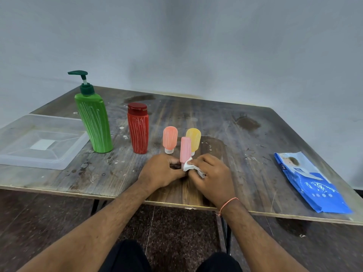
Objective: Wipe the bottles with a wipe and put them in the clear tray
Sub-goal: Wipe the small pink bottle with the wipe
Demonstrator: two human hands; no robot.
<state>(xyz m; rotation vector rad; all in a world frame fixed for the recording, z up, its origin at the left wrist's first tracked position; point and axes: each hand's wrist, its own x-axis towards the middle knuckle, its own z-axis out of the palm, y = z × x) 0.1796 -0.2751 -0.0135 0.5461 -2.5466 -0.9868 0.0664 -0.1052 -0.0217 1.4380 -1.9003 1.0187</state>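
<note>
My left hand (160,170) grips the lower end of a small pink bottle (185,149), which stands upright near the table's front edge. My right hand (213,173) holds a crumpled white wipe (190,165) against the bottle's base. Just behind stand an orange-pink small bottle (170,138) and a yellow small bottle (194,138), both cap down. Farther left are a red bottle (138,128) and a tall green pump bottle (94,118), both marked with white streaks. The clear tray (59,163) lies at the far left with nothing in it.
A blue pack of wipes (312,183) lies at the table's right side near the front edge. The wooden table (225,122) is stained and scuffed. A grey wall runs behind it. My knees show below the table edge.
</note>
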